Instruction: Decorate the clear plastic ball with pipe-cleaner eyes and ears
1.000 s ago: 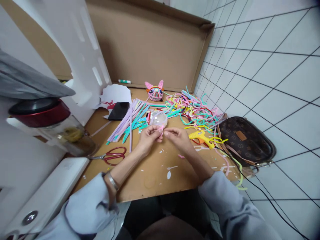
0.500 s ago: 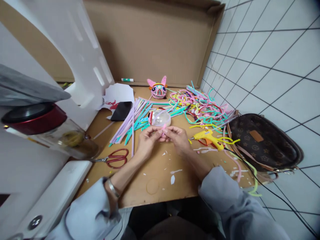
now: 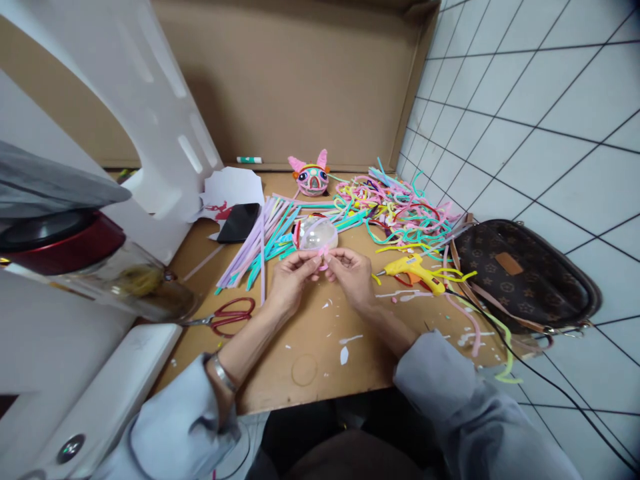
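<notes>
Between the fingertips of both hands is a small pink pipe-cleaner piece (image 3: 324,255). My left hand (image 3: 296,273) pinches it from the left, and my right hand (image 3: 349,272) pinches it from the right, the fingers of the two hands almost meeting. Just beyond them lies a clear round ball (image 3: 320,235) with red and dark trim on its left side. Farther back stands a pink animal head (image 3: 313,179) with upright ears and big eyes. Purple and teal pipe cleaners (image 3: 257,240) lie in a bundle to the left of the ball.
Tangled colourful pipe cleaners (image 3: 400,210) are heaped at the back right, near a yellow glue gun (image 3: 415,267) and a brown bag (image 3: 530,273). Red-handled scissors (image 3: 233,317), a black phone (image 3: 239,223) and a glass jar (image 3: 145,283) are on the left. White scraps dot the cardboard surface (image 3: 320,373).
The view has shifted slightly, so most things appear a little farther left. Both hands still pinch the pink piece, whose loop now shows slightly differently between the fingers.
</notes>
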`<state>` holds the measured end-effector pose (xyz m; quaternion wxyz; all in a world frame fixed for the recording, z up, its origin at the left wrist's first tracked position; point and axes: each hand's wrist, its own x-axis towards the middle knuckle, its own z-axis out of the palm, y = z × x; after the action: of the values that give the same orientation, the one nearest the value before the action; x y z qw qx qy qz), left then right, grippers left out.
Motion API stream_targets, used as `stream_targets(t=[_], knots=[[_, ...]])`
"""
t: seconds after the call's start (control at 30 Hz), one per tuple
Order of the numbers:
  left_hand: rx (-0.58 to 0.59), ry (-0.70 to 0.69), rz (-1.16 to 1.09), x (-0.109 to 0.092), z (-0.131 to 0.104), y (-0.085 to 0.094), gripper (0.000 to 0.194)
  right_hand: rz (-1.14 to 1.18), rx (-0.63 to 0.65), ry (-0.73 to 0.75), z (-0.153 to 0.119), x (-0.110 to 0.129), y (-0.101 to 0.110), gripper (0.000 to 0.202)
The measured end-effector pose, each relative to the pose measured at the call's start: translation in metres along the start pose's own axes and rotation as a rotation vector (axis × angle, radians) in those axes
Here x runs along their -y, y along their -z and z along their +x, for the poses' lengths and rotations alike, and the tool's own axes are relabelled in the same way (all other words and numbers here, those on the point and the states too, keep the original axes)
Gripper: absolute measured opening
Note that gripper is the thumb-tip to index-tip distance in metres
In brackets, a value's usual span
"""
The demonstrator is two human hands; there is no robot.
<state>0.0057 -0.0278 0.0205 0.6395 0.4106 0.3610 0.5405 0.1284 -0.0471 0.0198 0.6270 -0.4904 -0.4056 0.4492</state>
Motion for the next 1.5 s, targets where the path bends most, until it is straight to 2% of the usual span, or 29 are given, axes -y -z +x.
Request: stream_targets(t=[0.73,1.5], knots=[[0.016,0.018,0.031,-0.0027,-0.0018,-0.0018,0.037,0.025,-0.027,-0.009,-0.0028,0.0049,-0.0018,0.024],[0.037,0.06,0.031,0.0008,-0.0001,0.0012,0.037,-0.012,0.04,0.03,-0.0009,-0.0001,0.004,0.028]])
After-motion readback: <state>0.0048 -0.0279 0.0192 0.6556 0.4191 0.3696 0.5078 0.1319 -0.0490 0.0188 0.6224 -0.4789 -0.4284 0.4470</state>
